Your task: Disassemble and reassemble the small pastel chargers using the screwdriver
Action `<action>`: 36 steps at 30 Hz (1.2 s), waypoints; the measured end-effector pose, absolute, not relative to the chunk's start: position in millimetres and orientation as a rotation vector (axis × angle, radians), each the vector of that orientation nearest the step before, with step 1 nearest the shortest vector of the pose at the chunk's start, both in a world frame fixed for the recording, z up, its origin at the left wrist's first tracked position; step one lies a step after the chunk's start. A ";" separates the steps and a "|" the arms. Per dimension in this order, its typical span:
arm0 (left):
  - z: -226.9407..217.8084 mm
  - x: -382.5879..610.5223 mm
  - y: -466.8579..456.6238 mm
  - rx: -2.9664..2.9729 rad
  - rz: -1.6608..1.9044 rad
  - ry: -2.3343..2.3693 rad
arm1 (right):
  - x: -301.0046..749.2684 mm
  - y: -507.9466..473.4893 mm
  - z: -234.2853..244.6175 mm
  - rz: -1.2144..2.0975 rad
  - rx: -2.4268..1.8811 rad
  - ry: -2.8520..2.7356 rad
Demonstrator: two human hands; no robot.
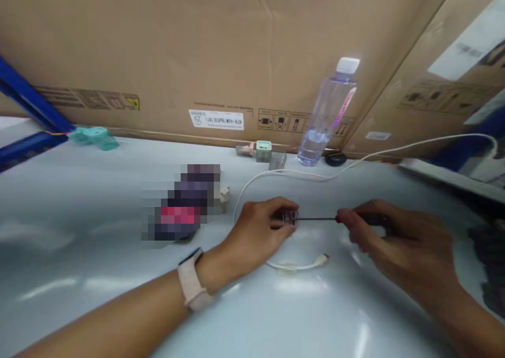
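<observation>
And we're right at the work: the left hand (256, 230) is curled closed around a small clear plastic part (290, 217), held just above the white counter (79, 247). The right hand (394, 239) comes in from the other side, fingers closed on a thin screwdriver (315, 219) with a red collar, its shaft run straight across, tip at the clear part. Just below, a white cable (294, 267) loops across the counter, its plug end near the hands. A pale watch strap (192, 280) wraps the left wrist. Further back, a clear water bottle (325, 118) leans against cardboard cartons (221, 47), and a pixelated object (181, 202) beside the left hand can't be made out.
</observation>
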State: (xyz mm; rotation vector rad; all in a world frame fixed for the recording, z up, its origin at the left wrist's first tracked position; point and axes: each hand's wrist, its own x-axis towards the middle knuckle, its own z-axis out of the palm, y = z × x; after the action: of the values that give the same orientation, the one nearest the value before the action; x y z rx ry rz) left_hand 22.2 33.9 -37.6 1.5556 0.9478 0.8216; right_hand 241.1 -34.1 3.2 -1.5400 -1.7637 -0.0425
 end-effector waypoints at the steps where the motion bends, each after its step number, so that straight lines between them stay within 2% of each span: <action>1: -37.5 22.3 33.9 1.550 0.820 0.944 | 240.5 -34.0 3.1 -0.037 -1.546 -1.762; 12: -37.3 23.6 35.9 1.535 0.776 0.938 | 255.5 -34.9 1.1 0.397 -1.332 -1.779; 30: -40.8 21.7 36.0 1.618 0.778 0.936 | 238.0 -37.5 5.8 0.284 -1.551 -1.638; 36: -41.4 21.3 33.6 1.687 0.790 0.895 | 237.1 -34.6 5.2 0.108 -1.602 -1.625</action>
State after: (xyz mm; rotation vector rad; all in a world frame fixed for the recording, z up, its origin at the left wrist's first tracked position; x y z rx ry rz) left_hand 21.3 33.6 -41.4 1.6873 0.8945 0.7896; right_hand 237.1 -34.6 5.2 -1.6023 -1.6251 0.1078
